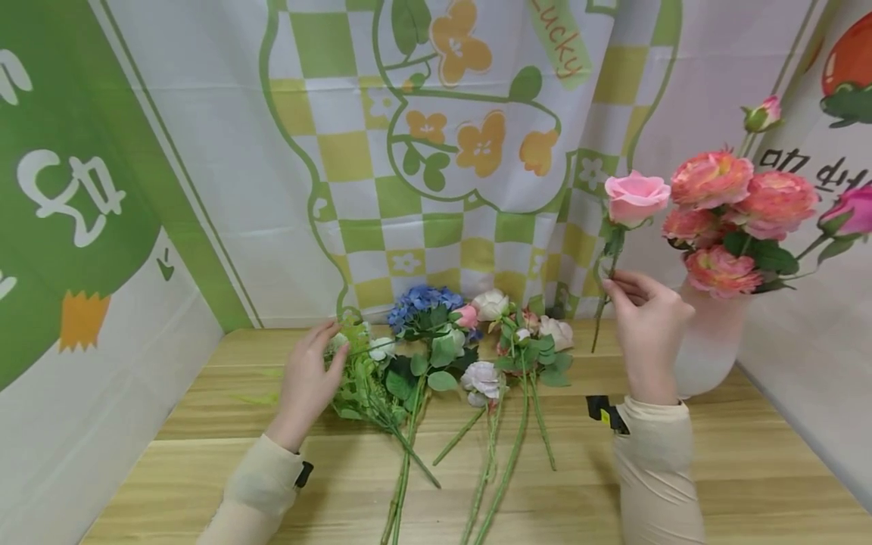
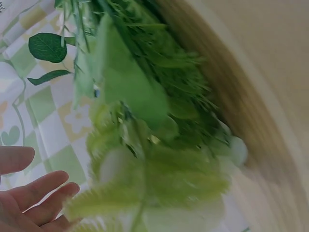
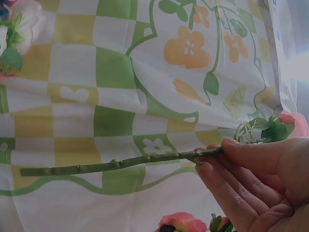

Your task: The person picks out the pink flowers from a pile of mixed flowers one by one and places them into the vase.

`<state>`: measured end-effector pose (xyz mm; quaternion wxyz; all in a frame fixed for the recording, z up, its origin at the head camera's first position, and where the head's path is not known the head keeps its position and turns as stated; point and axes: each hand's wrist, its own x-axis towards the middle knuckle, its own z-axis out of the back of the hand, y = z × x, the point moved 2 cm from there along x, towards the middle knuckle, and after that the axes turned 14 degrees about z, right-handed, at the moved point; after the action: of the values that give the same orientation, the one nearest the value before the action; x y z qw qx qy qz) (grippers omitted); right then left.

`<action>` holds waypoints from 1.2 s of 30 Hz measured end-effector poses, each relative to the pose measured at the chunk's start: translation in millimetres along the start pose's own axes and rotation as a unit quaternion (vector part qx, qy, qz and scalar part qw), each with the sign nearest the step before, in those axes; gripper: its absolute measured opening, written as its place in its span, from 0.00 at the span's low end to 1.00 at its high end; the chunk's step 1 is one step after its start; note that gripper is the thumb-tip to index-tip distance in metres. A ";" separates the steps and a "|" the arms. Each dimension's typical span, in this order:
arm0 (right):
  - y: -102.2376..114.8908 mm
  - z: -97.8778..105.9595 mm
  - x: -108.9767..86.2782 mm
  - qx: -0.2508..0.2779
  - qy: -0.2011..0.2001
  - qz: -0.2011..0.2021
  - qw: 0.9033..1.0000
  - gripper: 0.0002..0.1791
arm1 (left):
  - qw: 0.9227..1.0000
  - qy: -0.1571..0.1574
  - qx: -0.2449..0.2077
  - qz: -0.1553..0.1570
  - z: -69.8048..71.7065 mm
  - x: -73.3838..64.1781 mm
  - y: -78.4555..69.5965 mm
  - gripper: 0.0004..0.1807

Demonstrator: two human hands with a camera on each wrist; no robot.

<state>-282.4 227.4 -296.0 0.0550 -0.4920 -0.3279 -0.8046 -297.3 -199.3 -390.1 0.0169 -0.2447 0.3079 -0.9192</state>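
Your right hand (image 1: 650, 322) pinches the pink rose (image 1: 636, 198) by its stem (image 3: 96, 166), thumb against fingers, bloom at 12 o'clock, lower end free at 7. At that hand's 3 o'clock, the vase (image 1: 711, 344) already holds coral blooms (image 1: 711, 179) and two buds (image 1: 848, 212); your rose isn't in it yet. Off at 9 o'clock, your left hand (image 1: 309, 378) lies loosely spread beside the greenery (image 1: 361, 378). Between your hands, the blue hydrangea (image 1: 422, 306) and pale flowers (image 1: 484, 378) lie on the table (image 1: 565, 499), so I'd judge you part-way, several stems remaining.
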 end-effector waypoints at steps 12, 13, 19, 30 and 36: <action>-20.7 28.0 5.4 0.000 -0.009 0.008 1.000 0.12 | 1.000 -0.011 0.017 -0.004 10.3 -7.2 17.3 0.23; -22.2 30.2 6.5 -0.006 -0.009 0.007 1.000 0.12 | 1.000 -0.011 0.020 -0.001 11.1 -7.5 18.2 0.23; -29.0 40.8 13.1 -0.019 -0.025 0.007 0.999 0.11 | 0.999 -0.007 0.031 0.014 15.0 -9.7 24.0 0.23; -40.1 59.6 23.1 -0.027 -0.067 -0.009 0.997 0.11 | 0.999 -0.011 0.041 0.023 22.7 -8.8 34.4 0.24; -43.9 67.0 26.8 -0.051 -0.073 -0.028 0.996 0.14 | 0.998 -0.008 0.046 0.034 26.7 -8.7 38.3 0.24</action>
<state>-263.6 306.9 -274.4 -0.0168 -0.5419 -0.3035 -0.7835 -282.0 -243.7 -397.5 0.0619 -0.2406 0.2731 -0.9294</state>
